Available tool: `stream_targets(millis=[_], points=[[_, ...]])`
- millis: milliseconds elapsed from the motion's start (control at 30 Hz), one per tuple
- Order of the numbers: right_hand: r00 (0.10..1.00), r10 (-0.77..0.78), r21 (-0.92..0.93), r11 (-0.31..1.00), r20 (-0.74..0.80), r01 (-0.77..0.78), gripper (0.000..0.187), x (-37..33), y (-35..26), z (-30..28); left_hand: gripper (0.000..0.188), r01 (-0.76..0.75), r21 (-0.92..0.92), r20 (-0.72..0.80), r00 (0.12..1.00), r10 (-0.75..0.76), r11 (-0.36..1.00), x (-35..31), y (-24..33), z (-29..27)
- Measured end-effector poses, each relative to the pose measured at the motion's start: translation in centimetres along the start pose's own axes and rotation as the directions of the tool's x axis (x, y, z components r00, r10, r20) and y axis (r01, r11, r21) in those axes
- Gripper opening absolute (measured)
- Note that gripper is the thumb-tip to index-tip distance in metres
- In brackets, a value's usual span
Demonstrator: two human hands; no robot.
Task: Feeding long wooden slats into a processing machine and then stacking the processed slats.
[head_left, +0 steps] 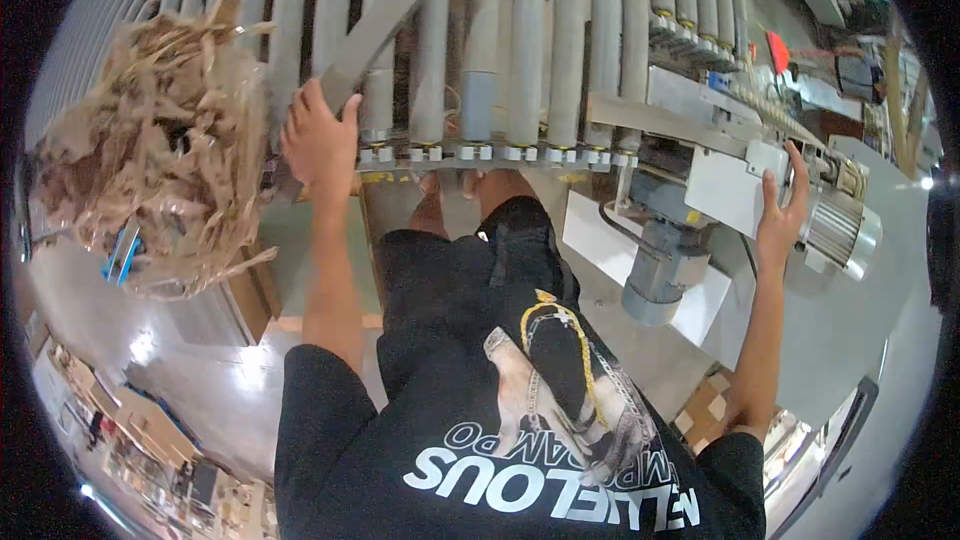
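Observation:
My left hand is at the near edge of a roller conveyor, its fingers spread and nothing in them. Just beyond the fingertips is the lower end of a flat grey metal bar that slants across the rollers; whether the hand touches it I cannot tell. To that hand's left lies a clear plastic bag stuffed with crumpled brown material. On the right, my right hand has its fingers apart beside a white machine housing, close to a finned silver motor. Contact there is unclear.
A second grey motor hangs below the conveyor's right end, with a black cable beside it. Cardboard boxes stand low at the right. A green-topped surface lies under my left forearm. More cartons are at the lower left.

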State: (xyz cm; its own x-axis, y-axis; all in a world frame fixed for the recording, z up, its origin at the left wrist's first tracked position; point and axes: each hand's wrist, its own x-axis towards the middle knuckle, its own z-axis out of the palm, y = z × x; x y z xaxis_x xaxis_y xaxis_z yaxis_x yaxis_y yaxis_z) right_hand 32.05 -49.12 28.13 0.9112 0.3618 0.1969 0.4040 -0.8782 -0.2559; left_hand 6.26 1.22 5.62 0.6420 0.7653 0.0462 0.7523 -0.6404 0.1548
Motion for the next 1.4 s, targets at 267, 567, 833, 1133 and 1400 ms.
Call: stream_targets(millis=[267,567,833,1133,1400], points=[[0.999,-0.004,-0.043,0.999,-0.034,0.002,0.056,-0.1,0.6,-0.1,0.070,-0.001,0.027,0.045,0.999,0.000,1.000,0.8,-0.3,0.1],[0.993,0.030,-0.035,0.999,-0.113,-0.034,0.056,-0.1,-0.2,0.1,0.056,-0.331,-0.388,-0.291,0.930,0.226,0.860,2.1,8.9,-3.5],[0.979,-0.048,-0.010,0.999,-0.198,0.047,0.055,0.4,1.1,1.4,0.051,-0.592,-0.687,-0.076,0.636,0.768,0.422,-0.9,30.2,2.9],[0.954,-0.079,0.046,0.994,-0.288,0.096,0.051,0.3,1.6,2.8,0.060,-0.814,-0.458,0.000,0.402,0.915,0.358,-7.2,38.8,7.8],[0.959,-0.061,0.053,0.996,-0.278,0.079,0.045,0.3,0.4,2.5,0.052,-0.632,-0.510,0.219,0.560,0.799,0.583,-4.6,26.4,-0.3]])
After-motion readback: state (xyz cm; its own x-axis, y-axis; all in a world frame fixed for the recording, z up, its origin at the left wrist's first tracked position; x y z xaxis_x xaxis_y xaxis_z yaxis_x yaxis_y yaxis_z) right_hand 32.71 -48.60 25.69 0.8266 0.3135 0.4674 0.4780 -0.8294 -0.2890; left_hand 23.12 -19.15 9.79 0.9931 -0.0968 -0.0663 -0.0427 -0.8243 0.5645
